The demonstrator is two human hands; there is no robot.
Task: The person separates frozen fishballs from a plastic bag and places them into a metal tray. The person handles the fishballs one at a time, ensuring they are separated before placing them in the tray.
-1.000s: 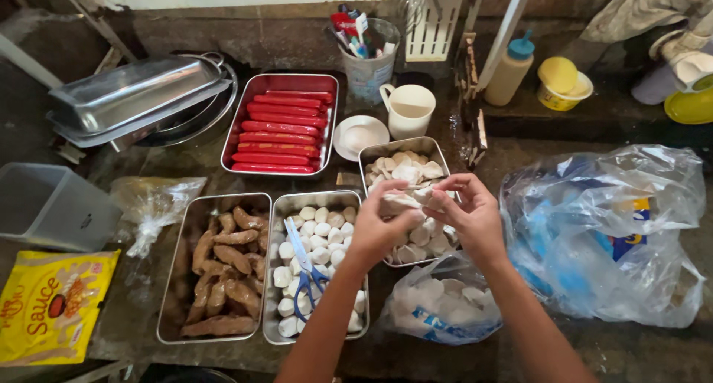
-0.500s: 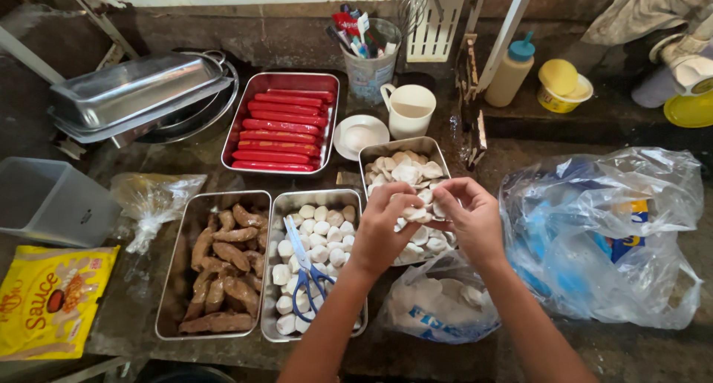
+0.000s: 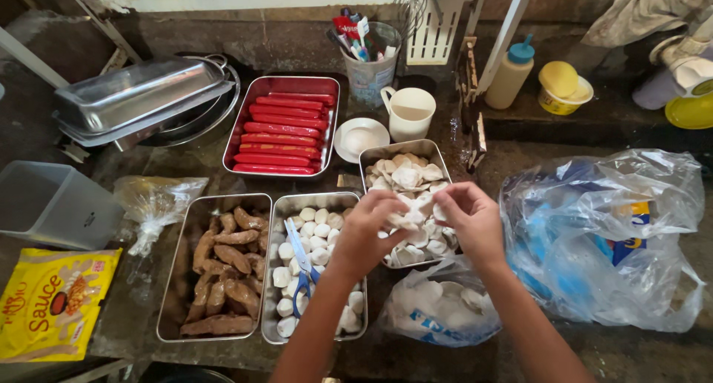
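**Both hands lowered onto the tray of flat white pieces**

Over the past second my hands have come down from just above the tray to its near half, and they now sit closer together. My left hand (image 3: 371, 227) is curled, fingers bent inward around one or more of the flat white pieces (image 3: 405, 179); the knuckles hide what the fingertips pinch, so I cannot tell exactly how many it holds. My right hand (image 3: 468, 218) is likewise half closed, thumb and forefinger pinched together at the same spot, touching the pieces where the two hands meet.

The pieces lie heaped in the steel tray (image 3: 423, 148) directly under my hands. A second supply of similar pieces sits in the clear plastic bag (image 3: 438, 309) just beside the tray's near edge, under my right wrist.

Nothing else has shifted. The tray of white balls (image 3: 319, 220) stays to my left with the blue-handled scissors (image 3: 301, 268) lying across it, untouched. The brown sausages (image 3: 223, 272) and red sausages (image 3: 278, 127) remain in their own trays.

Judgement: the drop in hand height suggests that I am working pieces at tray level, separating or setting them down, rather than carrying anything away. The tray looks fairly full, and the bag is not yet emptied.
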